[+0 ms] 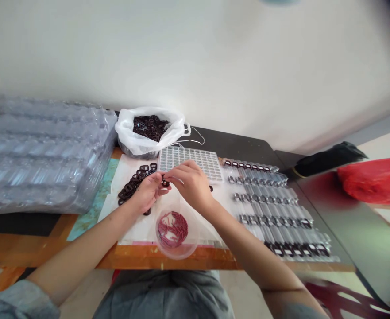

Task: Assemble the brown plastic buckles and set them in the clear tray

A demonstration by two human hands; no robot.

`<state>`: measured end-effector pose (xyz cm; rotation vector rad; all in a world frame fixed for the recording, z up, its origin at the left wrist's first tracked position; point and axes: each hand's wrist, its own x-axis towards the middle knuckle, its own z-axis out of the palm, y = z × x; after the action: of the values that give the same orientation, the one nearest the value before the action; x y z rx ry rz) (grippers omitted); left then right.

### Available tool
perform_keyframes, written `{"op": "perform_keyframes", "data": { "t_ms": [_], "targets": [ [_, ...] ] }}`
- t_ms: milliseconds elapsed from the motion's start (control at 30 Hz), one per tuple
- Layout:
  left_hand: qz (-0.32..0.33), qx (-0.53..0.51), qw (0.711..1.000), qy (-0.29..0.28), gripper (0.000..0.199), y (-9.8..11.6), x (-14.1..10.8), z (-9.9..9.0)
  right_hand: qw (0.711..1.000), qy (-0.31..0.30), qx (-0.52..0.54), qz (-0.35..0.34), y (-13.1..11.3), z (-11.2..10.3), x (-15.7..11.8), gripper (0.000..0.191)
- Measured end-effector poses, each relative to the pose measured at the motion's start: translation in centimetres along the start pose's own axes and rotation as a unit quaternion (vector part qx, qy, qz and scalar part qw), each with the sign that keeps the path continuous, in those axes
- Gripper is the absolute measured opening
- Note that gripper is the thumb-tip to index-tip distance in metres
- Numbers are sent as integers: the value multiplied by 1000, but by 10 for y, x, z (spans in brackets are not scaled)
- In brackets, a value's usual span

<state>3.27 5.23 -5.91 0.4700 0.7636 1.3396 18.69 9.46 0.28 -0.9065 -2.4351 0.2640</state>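
My left hand (147, 193) pinches a small dark brown buckle-like piece (165, 181) between thumb and fingers. From the other side my right hand (192, 182) reaches over, its thumb and forefinger closed at the same piece; whether it also holds something tiny is hidden. A loose pile of similar dark frame-shaped pieces (130, 187) lies on white paper beside my left hand. Just beyond my right hand is a clear gridded tray (203, 160) with many small compartments. Below both hands stands a round translucent tub (160, 249) with thin red sticks (178, 228) inside.
A white plastic bag (128, 133) full of dark pieces stands at the back. Wrapped clear plastic packs (42, 155) are stacked on the left. Rows of clear plastic strips (271, 195), some bearing dark pieces, lie at right. Black (330, 158) and red bags (377, 179) are farther right.
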Motion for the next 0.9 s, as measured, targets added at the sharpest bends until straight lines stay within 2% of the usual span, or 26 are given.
{"op": "perform_keyframes", "data": {
  "t_ms": [167, 400, 567, 767, 900],
  "targets": [
    [6, -28, 1000, 10, 48, 1, 1, 0, 998, 38, -52, -19, -2, 3, -5, 23],
    [10, -62, 997, 35, 26, 4, 1, 3, 984, 56, -131, -109, -9, 8, -19, 39],
    [16, -88, 995, 32, 25, 2, 1, 2, 976, 51, -165, -134, -10, 12, -25, 43],
    [24, -89, 996, 15, 22, 1, 1, -1, 977, 57, -157, -135, -11, 12, -29, 43],
    [32, -89, 995, 15, 26, 2, 1, 1, 987, 34, -119, -102, -14, 8, -31, 45]
  ]
}}
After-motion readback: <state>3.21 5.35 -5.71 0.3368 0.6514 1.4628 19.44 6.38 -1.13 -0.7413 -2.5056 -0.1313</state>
